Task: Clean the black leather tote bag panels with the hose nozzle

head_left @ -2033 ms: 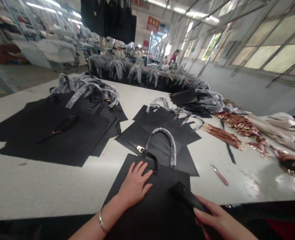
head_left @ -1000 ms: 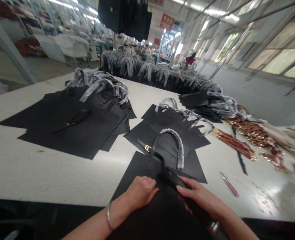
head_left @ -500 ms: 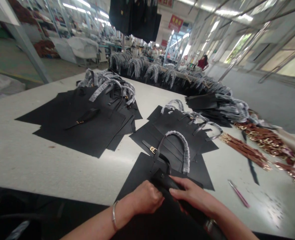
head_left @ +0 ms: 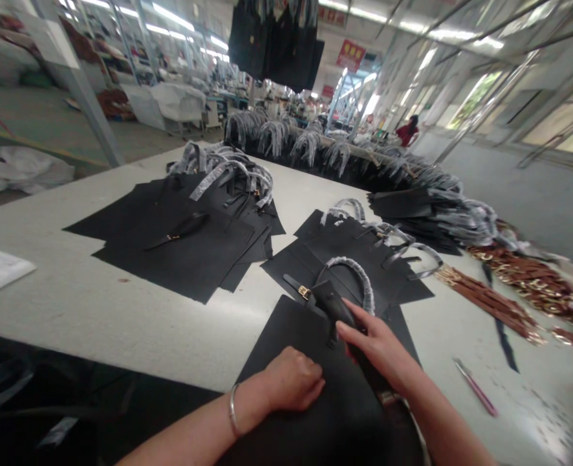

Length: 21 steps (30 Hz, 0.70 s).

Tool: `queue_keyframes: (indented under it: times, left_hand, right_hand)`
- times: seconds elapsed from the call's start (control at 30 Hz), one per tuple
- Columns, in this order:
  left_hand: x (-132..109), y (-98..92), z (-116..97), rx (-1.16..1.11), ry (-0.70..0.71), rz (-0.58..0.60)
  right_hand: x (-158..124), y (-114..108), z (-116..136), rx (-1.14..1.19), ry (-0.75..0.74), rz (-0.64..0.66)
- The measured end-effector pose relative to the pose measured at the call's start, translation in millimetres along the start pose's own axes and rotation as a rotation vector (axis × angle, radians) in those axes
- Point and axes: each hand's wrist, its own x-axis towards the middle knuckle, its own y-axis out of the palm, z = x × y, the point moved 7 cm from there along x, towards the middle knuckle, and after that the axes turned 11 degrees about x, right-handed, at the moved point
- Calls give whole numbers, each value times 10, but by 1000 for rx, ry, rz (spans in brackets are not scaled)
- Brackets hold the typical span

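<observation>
Left hand (head_left: 295, 380) curled, black piece (head_left: 334, 303) nearer buckle (head_left: 304, 292)

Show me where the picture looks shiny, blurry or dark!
Head view: the pale, smooth tabletop shines at lower right, near the slim pink-handled tool; head view: the distant person in red looks blurry; head view: the black rectangular bag panel is so dark below the bare left hand that details vanish; head view: long white ceiling lights glow.

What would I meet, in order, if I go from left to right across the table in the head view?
White flat object at the left edge → dark strap with a gold-coloured buckle → left hand → right hand → slim pink-handled tool.
</observation>
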Motion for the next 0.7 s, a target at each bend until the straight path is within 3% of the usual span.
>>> queue_keyframes:
  times: [0.13, 0.23, 0.3, 0.43, 0.53, 0.7]
  left_hand:
    - [57, -36, 153, -40, -124, -50]
    - [202, -163, 362, -54, -310, -166]
    - [377, -210, 481, -72, -424, -160]
    - [835, -160, 631, -159, -611, -36]
    - [1113, -75, 688, -247, -687, -21]
    - [1191, 94, 725, -576, -716, -108]
  right_hand:
    - [-245, -504, -45, -24, 54, -155]
    - [-485, -758, -313, 18, 124, -221]
    - [-635, -856, -549, 80, 155, -268]
    - [-832, -856, -989, 150, 198, -310]
    - [-876, -760, -1205, 170, 194, -319]
    - [-852, -698, -1433, 198, 107, -392]
